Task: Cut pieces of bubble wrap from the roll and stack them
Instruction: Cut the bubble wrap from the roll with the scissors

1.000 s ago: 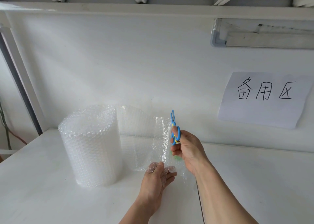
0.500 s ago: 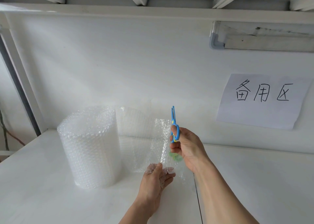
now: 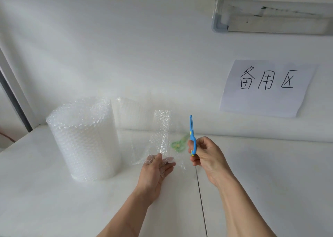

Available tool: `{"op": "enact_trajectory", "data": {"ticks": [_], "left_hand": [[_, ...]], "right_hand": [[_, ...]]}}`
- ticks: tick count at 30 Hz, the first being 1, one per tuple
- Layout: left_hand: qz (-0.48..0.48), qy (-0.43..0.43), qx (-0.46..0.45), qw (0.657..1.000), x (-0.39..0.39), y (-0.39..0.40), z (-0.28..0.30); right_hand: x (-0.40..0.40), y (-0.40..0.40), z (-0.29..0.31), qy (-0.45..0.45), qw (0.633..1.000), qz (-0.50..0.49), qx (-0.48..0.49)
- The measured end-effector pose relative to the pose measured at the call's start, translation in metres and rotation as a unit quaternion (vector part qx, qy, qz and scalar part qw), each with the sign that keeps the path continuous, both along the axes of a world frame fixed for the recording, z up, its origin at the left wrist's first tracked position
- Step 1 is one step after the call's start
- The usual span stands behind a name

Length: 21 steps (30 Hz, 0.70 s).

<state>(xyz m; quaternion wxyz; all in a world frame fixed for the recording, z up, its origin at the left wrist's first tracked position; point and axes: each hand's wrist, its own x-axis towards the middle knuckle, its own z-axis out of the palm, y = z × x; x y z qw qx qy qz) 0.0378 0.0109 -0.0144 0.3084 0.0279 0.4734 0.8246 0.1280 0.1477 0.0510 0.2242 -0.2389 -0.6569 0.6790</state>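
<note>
Head view:

1. Both forearms are running off the bottom edge. A wall fixture (image 3: pixel 272 17) at upper right is being cut by the frame. Green scissors (image 3: pixel 178 144) are lying on the table (image 3: pixel 270 173) behind the clear film; only blurred handle loops are showing through.
2. The edges of the loose bubble wrap sheet (image 3: pixel 160 134) are hard to trace against the white wall and table; where it is joining the roll cannot be told.
3. A paper sign (image 3: pixel 266 87) is hanging on the wall at right, handwritten "备用区". No brand marks are readable.
4. The bubble wrap roll (image 3: pixel 84 139) is standing upright on the table at left, long axis vertical. The sheet is rising upright to the right of it.
5. The left hand (image 3: pixel 156 172) is pinching the sheet's lower edge, thumb and fingers pressed together on the film.
6. The right hand (image 3: pixel 205 155) is gripping the blue scissors (image 3: pixel 192 134), fingers curled through the handle. The blades are together and pointing straight up, just right of the sheet and apart from it.
</note>
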Motion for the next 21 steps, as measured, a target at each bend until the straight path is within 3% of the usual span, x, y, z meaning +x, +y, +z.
{"op": "enact_trajectory", "data": {"ticks": [7, 10, 15, 21], "left_hand": [[0.005, -0.003, 0.005, 1.000, -0.001, 0.001, -0.004], [0.008, -0.005, 0.004, 1.000, -0.002, 0.002, -0.003], [0.002, -0.012, -0.002, 1.000, -0.003, 0.002, -0.004], [0.002, -0.016, -0.010, 1.000, -0.004, 0.003, -0.004]], "right_hand": [[0.033, 0.016, -0.045, -0.092, 0.992, -0.049, 0.073], [0.042, 0.028, -0.062, -0.158, 0.966, -0.079, 0.186], [0.046, 0.048, -0.068, -0.226, 0.926, -0.084, 0.289], [0.046, 0.070, -0.064, -0.272, 0.904, -0.076, 0.320]]}}
